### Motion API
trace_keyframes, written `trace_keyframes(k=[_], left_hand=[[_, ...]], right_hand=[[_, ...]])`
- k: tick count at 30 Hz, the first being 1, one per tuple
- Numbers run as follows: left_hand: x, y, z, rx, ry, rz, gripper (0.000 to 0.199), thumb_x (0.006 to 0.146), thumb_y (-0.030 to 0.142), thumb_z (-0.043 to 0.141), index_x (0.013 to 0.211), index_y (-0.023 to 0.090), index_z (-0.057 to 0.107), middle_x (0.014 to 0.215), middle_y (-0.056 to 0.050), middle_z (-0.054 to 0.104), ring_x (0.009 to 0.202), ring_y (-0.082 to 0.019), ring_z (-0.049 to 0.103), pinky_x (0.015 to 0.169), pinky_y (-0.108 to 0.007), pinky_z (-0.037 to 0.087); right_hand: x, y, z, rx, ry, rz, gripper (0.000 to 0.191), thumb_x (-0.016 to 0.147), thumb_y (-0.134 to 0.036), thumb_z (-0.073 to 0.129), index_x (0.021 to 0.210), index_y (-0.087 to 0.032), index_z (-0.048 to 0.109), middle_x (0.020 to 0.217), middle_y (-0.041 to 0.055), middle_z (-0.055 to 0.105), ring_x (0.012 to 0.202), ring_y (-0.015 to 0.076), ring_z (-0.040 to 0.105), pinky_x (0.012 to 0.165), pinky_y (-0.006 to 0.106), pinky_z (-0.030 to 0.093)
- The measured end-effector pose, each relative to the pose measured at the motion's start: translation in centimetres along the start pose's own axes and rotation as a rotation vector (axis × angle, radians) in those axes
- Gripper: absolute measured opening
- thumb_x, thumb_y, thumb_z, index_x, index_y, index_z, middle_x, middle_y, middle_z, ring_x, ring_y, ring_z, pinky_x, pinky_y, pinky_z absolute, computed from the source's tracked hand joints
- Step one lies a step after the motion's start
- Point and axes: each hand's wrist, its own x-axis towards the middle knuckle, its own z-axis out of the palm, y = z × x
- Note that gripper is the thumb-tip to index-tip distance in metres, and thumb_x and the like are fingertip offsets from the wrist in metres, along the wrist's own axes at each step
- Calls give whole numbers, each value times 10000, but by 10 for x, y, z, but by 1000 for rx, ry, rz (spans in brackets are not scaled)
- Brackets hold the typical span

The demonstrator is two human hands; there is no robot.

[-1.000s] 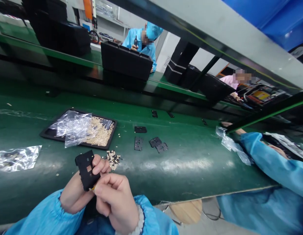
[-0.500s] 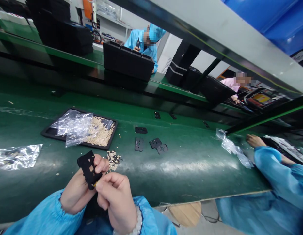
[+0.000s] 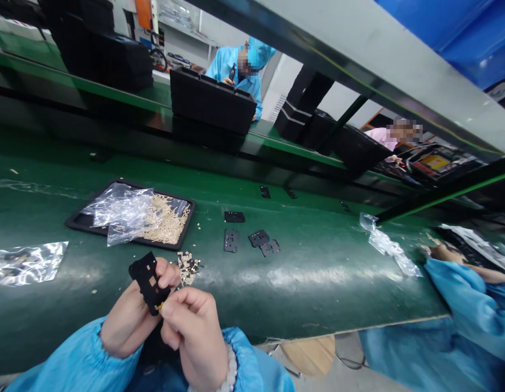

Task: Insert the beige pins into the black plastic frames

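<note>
"Black, the plate [image 3: 148, 279] with small cutouts. Where is it, going by the tray [image 3: 81, 222]?"

"On the near side of the tray, held up at a slant in the left hand [image 3: 132, 318]. Those fingers are closed around its edge."

"And the right hand [image 3: 197, 329]?"

"Just beside the plate's lower end, thumb and forefinger pinched together on a small yellow strip [image 3: 159, 306]. Whether the strip is fixed to the plate, I can't tell."

"What's in the tray?"

"A crumpled clear bag [image 3: 119, 209] on its left part, spilling over the near rim, and a heap of tan slivers [image 3: 167, 220] on its right part."

"Around it?"

"Near the tray's near right corner, a loose pile of tan and dark bits [image 3: 189, 267], close behind the hands. To the right of the tray, several flat black parts [image 3: 231, 240] on the green bench [image 3: 318, 302], two of them overlapping. To the left of the tray and nearer, a shiny clear packet [image 3: 28, 264]."

"Anyone else?"

"Well to the right of the tray, a co-worker's blue sleeve [image 3: 467, 288]. Beyond the tray, a person in a blue cap [image 3: 259, 53] behind a black box [image 3: 211, 100]."
</note>
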Motion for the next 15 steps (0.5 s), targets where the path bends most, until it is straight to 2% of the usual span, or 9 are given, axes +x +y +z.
trace_keyframes(k=[9,15], left_hand=[[-1,0,0,-5,-7,-22,531,460,391,994,618,232,513,623,60,438,618,-120,456,563,-213,502],[-2,0,1,-26,-2,-28,533,478,389,991,626,232,505,632,61,426,633,-123,467,584,-221,512]], right_hand=[[-1,0,1,-9,15,3,162,590,-274,745,564,-196,606,359,-109,410,322,25,269,396,216,149],[-1,0,1,-20,31,-9,213,597,-294,786,566,-195,600,368,-103,420,330,29,268,399,218,149]])
